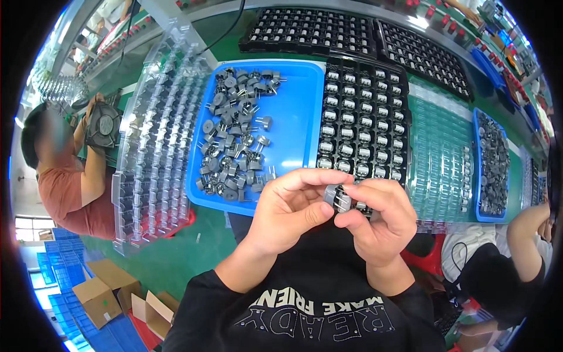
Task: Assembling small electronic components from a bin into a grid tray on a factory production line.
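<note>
Close in front of my chest, both hands meet at a small grey round component with metal pins [339, 198]. My left hand [287, 205] pinches its grey side between thumb and fingers. Curled in from the other side, the fingertips of my right hand [381, 220] grip the pin side. Just beyond my left hand is a blue tray [293, 123], its left half heaped with loose grey pinned components [230, 138]. A black compartment tray [362, 111] filled with silver and black cylindrical parts lies beyond my right hand, which covers its near end.
Clear plastic blister trays [161, 135] stand at the left, and more transparent trays [440, 152] lie right. Further black trays [311, 29] are at the back. A second blue tray [491, 164] holds grey parts. One co-worker [73, 176] sits left, another [498, 270] right. Cardboard boxes [105, 293] are lower left.
</note>
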The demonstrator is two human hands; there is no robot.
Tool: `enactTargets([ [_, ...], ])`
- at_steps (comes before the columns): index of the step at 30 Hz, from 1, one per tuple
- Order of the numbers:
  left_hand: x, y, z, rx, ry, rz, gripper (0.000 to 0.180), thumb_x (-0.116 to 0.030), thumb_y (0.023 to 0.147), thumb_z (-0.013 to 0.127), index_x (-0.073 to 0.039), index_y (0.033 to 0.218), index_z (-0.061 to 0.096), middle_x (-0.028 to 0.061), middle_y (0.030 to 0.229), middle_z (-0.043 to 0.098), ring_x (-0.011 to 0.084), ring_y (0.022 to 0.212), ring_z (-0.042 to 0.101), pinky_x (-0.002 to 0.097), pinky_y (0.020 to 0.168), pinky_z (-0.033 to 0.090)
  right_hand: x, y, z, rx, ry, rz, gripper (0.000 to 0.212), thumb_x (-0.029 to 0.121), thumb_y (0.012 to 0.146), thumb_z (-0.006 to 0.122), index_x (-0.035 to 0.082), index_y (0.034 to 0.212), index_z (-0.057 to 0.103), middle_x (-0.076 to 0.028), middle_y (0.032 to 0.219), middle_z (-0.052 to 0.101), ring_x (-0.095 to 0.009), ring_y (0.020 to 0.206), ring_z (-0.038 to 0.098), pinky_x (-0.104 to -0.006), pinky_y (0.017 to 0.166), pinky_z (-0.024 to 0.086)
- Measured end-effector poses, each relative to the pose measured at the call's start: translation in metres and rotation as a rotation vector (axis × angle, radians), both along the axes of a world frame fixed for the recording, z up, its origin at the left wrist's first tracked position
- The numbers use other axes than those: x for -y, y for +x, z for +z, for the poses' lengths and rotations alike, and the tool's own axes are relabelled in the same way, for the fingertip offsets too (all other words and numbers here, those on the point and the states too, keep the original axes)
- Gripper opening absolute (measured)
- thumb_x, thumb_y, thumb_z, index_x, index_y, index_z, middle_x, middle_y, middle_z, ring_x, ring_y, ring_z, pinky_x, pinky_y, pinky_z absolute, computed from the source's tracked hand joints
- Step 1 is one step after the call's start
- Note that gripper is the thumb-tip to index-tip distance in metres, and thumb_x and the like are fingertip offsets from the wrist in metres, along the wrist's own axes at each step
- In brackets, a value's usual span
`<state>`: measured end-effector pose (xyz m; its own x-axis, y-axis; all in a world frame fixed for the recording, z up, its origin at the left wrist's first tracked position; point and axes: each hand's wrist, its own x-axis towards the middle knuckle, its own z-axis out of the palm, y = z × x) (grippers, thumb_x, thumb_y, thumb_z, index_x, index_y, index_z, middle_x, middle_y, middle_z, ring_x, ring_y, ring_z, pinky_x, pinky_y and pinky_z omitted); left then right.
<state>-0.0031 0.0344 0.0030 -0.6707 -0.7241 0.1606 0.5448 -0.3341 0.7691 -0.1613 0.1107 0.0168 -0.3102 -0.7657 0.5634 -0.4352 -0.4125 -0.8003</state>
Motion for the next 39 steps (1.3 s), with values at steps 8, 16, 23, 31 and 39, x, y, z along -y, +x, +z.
enactTargets([
  [8,-0.001,0.000,0.001,0.113,-0.047,0.043,0.036,-0.001,0.091,0.072,0.007,0.125,0.061,0.0228,0.130,0.064,0.0288,0.124,0.062,0.0425,0.107,0.049,0.002,0.000,-0.005,-0.067,-0.040,-0.039,0.043,0.033,0.075,0.089,0.001,0.099,0.074,-0.010,0.091,0.069,-0.020,0.083,0.065,-0.0298,0.073,0.051],
  [16,-0.007,0.004,-0.014,-0.020,-0.033,0.018,0.038,0.010,0.089,0.069,0.008,0.126,0.062,0.0205,0.131,0.064,0.0257,0.122,0.063,0.0373,0.100,0.053,-0.004,0.003,-0.009,-0.037,-0.053,0.004,0.043,0.035,0.079,0.086,0.000,0.100,0.073,-0.010,0.089,0.070,-0.021,0.078,0.066,-0.0311,0.069,0.052],
  [23,-0.015,-0.003,-0.002,0.051,-0.033,0.040,0.040,-0.004,0.088,0.078,0.007,0.123,0.063,0.0244,0.128,0.065,0.0294,0.117,0.066,0.0408,0.100,0.055,-0.008,-0.008,-0.003,-0.125,-0.106,0.004,0.046,0.038,0.078,0.086,-0.001,0.099,0.073,-0.011,0.088,0.069,-0.023,0.077,0.065,-0.0336,0.071,0.052],
  [31,-0.030,-0.001,0.001,0.007,-0.065,0.065,0.041,-0.001,0.087,0.077,0.007,0.125,0.064,0.0262,0.129,0.065,0.0308,0.119,0.066,0.0414,0.101,0.055,-0.018,-0.006,-0.003,-0.074,-0.172,0.029,0.038,0.029,0.080,0.085,0.002,0.104,0.075,-0.009,0.092,0.073,-0.022,0.078,0.068,-0.0310,0.068,0.054],
  [39,-0.047,0.007,0.012,-0.009,-0.138,0.078,0.041,0.001,0.087,0.077,0.007,0.125,0.064,0.0262,0.130,0.064,0.0307,0.119,0.065,0.0412,0.102,0.054,-0.033,-0.003,0.008,-0.178,-0.189,0.055,0.040,0.033,0.083,0.085,-0.001,0.101,0.073,-0.012,0.091,0.069,-0.023,0.079,0.067,-0.0327,0.072,0.053],
])
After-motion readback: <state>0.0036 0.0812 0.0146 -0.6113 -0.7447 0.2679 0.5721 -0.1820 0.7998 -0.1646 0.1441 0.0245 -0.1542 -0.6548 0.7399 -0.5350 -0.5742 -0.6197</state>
